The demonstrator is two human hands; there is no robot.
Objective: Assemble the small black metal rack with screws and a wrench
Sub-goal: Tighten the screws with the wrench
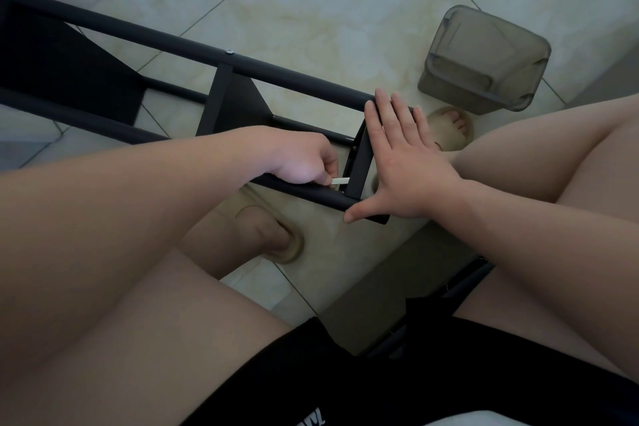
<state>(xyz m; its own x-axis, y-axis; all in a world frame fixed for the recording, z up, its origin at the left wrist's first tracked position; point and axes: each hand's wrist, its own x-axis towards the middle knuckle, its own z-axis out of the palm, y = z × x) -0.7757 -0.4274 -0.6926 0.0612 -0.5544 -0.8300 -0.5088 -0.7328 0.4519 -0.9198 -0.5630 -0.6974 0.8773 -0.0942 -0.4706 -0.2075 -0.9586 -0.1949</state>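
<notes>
The black metal rack [166,41] lies on its side across the tiled floor, its tubes running from upper left to centre. My left hand [304,162] is closed on a small silver wrench [340,180] whose tip meets the inner side of the rack's end plate [359,162], just above the near tube. My right hand [401,156] lies flat with fingers spread against the outer face of that end plate, thumb below the near tube's end. A screw head [229,52] shows on the far tube.
A translucent grey plastic bin [484,59] stands on the floor beyond my right hand. My feet in beige slippers [453,128] rest under and beside the rack's end. My bare legs frame the lower view on both sides.
</notes>
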